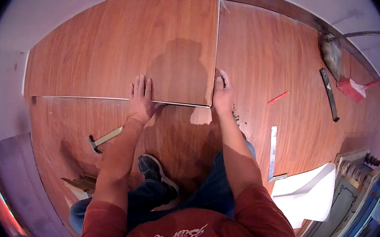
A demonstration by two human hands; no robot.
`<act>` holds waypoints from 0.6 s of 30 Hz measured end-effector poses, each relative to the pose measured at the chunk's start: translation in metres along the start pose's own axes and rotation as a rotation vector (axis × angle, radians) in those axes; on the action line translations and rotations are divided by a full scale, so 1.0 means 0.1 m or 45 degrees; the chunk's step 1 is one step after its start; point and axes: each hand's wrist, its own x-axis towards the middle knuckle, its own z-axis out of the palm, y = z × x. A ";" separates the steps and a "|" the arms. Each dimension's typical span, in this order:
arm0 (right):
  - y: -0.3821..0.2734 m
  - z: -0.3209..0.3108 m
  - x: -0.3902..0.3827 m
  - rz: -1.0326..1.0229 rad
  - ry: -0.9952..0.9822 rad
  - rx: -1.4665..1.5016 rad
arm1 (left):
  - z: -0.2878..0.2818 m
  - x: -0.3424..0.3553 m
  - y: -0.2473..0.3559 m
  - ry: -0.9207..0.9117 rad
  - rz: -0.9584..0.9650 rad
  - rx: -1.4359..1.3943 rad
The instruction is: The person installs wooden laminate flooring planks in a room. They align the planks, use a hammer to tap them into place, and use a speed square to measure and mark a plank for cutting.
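A large wood-grain panel (110, 42) with pale edges lies in front of me, and my shadow falls on its right part. My left hand (141, 96) rests on its near edge, fingers stretched flat over the top; the thumb is partly hidden at the edge. At the panel's right edge, close to the near corner, my right hand (223, 93) has its fingers curled in. Something dark shows beside those fingers, but I cannot make out what they hold. A pale patch (201, 116) shows just below the corner, and small dark bits (239, 118) lie by my right wrist.
A hammer (104, 139) lies left of my left forearm. On the right are a red pencil (278, 97), a metal square (272, 154), a dark bar (329, 95), a red brush (352, 89), a plastic bag (332, 56) and a white sheet (304, 191). My shoe (157, 175) is below the panel.
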 end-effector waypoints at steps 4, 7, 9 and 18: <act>0.20 0.07 0.25 0.036 -0.125 0.000 | 0.01 0.04 0.00 -0.043 -0.007 0.102; 0.23 0.17 0.54 -0.008 -0.100 0.050 | 0.01 0.04 0.03 -0.034 -0.004 0.087; 0.16 0.25 0.84 -0.041 -0.161 0.073 | -0.01 0.04 0.01 -0.059 -0.003 0.126; 0.08 0.64 3.12 -0.220 -0.263 -0.308 | 0.07 0.05 -0.06 0.012 0.035 -0.032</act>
